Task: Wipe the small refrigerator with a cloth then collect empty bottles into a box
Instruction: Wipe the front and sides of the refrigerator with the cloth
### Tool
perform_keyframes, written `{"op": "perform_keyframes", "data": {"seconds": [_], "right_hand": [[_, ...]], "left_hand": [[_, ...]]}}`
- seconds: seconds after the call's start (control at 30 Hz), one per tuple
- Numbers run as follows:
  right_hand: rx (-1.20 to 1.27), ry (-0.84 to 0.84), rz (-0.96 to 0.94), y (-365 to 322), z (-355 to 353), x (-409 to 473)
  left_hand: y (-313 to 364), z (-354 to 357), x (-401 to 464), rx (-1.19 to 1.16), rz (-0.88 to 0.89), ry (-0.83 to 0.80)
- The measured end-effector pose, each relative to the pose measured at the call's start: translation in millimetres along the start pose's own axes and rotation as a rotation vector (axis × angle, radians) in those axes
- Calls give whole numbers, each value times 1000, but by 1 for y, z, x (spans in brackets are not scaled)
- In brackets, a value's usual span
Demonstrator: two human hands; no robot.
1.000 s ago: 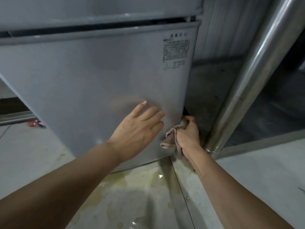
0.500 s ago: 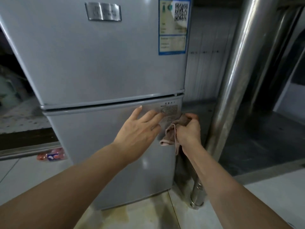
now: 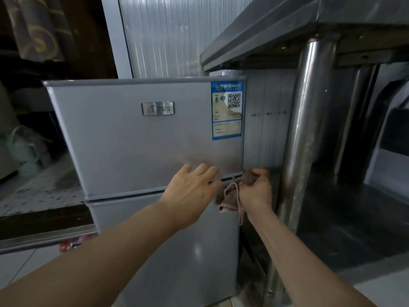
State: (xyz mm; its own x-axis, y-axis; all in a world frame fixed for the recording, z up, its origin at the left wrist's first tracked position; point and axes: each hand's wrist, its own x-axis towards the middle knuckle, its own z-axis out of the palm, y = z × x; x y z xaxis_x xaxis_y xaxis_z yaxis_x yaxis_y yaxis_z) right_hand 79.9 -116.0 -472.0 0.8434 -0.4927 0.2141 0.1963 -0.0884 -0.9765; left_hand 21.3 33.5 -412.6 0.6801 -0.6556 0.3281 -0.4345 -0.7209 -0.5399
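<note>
A small silver two-door refrigerator fills the middle of the view, with a blue label at the upper door's top right. My left hand lies flat with fingers spread on the upper door's lower right part, just above the seam between the doors. My right hand grips a pinkish-brown cloth at the fridge's right edge, level with that seam. Part of the cloth hangs down below the hand. No bottles or box are clearly visible.
A thick steel table leg stands close to the right of the fridge, under a steel tabletop. A corrugated metal wall rises behind. A low shelf lies to the left, with a red wrapper under it.
Both hands rose along the fridge's right edge from the lower door's bottom corner to the seam between the doors, the cloth still in my right hand. The view lifted with them.
</note>
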Motion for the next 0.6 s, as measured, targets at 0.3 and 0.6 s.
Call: {"op": "perform_keyframes", "data": {"seconds": [0.3, 0.6], "right_hand": [[53, 113, -272, -72, -13, -17], [64, 129, -479, -164, 6, 7]], "left_hand": [[-28, -47, 13, 78, -112, 145], [-61, -81, 40, 131, -337, 298]]}}
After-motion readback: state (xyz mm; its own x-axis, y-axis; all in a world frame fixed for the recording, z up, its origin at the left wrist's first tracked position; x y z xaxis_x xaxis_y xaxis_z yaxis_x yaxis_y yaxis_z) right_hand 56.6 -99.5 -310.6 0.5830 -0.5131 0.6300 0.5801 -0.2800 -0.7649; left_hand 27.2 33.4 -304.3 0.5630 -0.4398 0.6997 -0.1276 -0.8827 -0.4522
